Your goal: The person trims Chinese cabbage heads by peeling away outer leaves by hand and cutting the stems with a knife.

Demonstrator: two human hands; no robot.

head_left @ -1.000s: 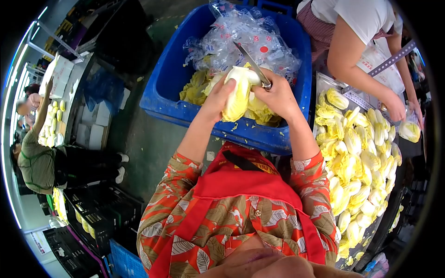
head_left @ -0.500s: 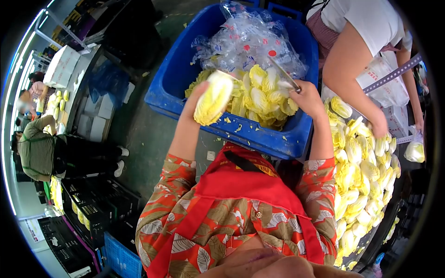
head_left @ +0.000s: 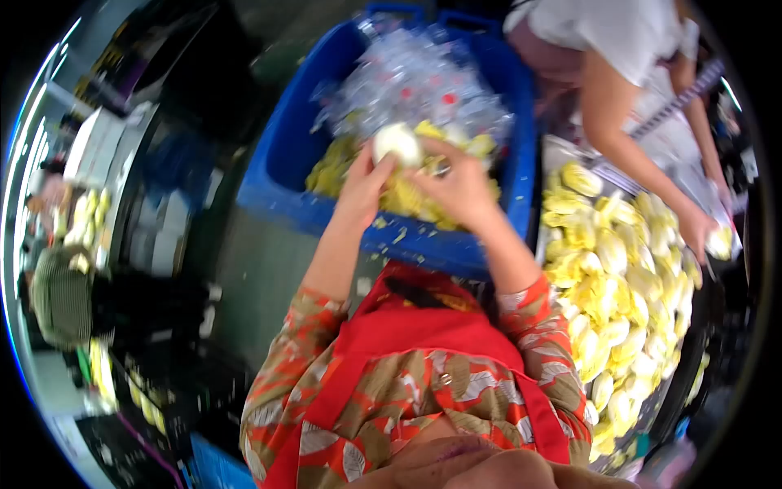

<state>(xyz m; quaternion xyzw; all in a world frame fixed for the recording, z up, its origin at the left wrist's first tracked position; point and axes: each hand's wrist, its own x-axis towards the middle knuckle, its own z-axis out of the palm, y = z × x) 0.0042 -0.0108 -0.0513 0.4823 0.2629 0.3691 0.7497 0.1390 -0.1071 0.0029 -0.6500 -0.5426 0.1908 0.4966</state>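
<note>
Over the blue bin, my left hand (head_left: 360, 189) grips a small napa cabbage (head_left: 397, 143), its pale base end turned up toward me. My right hand (head_left: 463, 186) is closed close beside the cabbage, fingers reaching to its right side. A short glint of the knife (head_left: 442, 169) shows at those fingers; the blade is mostly hidden and blurred. Below both hands, loose yellow cabbage leaves (head_left: 326, 173) lie in the blue bin (head_left: 273, 175), and crumpled clear plastic bags (head_left: 415, 77) fill its far part.
To the right lies a large heap of napa cabbages (head_left: 615, 285). Beside it a co-worker's arm (head_left: 643, 163) reaches to a bagged cabbage (head_left: 719, 242). At left stand another person in a striped top (head_left: 61, 297), black crates (head_left: 187, 383) and white boxes (head_left: 96, 147).
Both hands have come together over the bin, and the cabbage has turned base-up. The knife hand moved left to it. The co-worker's near hand shifted from the heap to the bagged cabbage.
</note>
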